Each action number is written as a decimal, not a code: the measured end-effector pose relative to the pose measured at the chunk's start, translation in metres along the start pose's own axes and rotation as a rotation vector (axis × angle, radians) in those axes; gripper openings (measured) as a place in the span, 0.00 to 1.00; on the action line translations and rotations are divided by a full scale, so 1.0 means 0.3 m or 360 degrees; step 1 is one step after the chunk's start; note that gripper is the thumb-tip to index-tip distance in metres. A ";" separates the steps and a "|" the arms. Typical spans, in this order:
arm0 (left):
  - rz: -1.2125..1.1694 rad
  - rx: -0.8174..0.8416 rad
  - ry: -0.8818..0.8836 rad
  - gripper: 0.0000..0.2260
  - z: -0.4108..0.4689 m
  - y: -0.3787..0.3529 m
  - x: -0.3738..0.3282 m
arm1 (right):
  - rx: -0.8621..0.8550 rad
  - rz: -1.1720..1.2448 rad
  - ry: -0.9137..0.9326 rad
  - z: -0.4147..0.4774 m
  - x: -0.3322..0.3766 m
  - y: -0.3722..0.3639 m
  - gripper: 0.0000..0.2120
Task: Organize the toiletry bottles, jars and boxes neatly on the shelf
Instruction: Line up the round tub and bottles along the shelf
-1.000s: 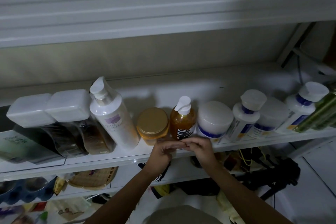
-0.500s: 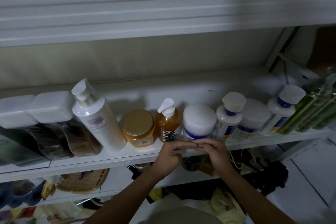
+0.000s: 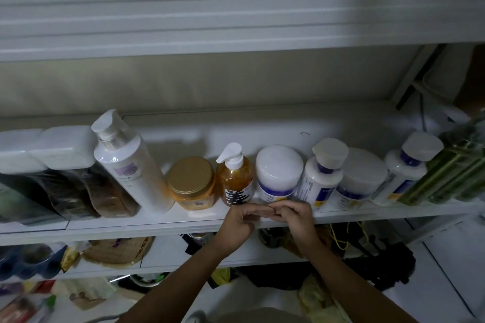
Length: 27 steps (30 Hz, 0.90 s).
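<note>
1. Progress: in my judgement you have the task nearly complete. The toiletries stand in one row along the front of the shelf point(image 3: 157, 228), each touching or just beside its neighbour.
2. Row, from your left: white-lidded boxes point(image 3: 63, 165), tall white pump bottle point(image 3: 131, 165), gold-lidded jar point(image 3: 191, 182), amber pump bottle point(image 3: 235, 178), white jar point(image 3: 278, 173), blue-collared bottle point(image 3: 322, 178), second white jar point(image 3: 362, 178), second blue-collared bottle point(image 3: 406, 173), green bottles point(image 3: 451, 173).
3. Hands: your left hand point(image 3: 240, 220) and right hand point(image 3: 294, 215) meet fingertip to fingertip at the shelf's front edge, just in front of the amber pump bottle and the white jar. Both have loosely curled fingers, and neither holds any item that I can see.
4. Outstanding: the tall white pump bottle appears to lean, but the wide lens may account for that, so I cannot tell. The green bottles are blurred at the frame edge and I cannot confirm their alignment. Jars and bottles alternate rather than sit grouped by kind. Regrouping them looks like the only work left, if you want it.
</note>
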<state>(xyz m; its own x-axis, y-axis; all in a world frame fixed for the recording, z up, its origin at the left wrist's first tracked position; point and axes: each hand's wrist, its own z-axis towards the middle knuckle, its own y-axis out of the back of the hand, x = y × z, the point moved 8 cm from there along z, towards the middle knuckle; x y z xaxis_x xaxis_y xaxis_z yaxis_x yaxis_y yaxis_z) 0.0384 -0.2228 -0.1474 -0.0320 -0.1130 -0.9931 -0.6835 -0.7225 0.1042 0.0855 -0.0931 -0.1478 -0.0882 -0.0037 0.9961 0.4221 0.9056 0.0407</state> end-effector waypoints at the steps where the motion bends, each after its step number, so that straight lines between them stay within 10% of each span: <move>1: 0.0008 -0.0005 0.0014 0.29 0.000 -0.003 0.003 | 0.0004 0.0016 -0.0013 -0.001 -0.003 -0.001 0.18; 27: -0.0066 0.0459 -0.0036 0.21 0.042 -0.253 -0.105 | -0.0244 0.0023 0.0055 -0.144 0.049 0.284 0.14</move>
<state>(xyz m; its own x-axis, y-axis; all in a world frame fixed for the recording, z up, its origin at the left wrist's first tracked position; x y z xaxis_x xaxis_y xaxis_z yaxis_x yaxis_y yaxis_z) 0.0821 -0.1558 -0.1247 -0.0139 -0.0697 -0.9975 -0.8637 -0.5018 0.0471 0.1591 -0.0343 -0.1264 -0.0509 -0.0084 0.9987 0.5563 0.8302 0.0354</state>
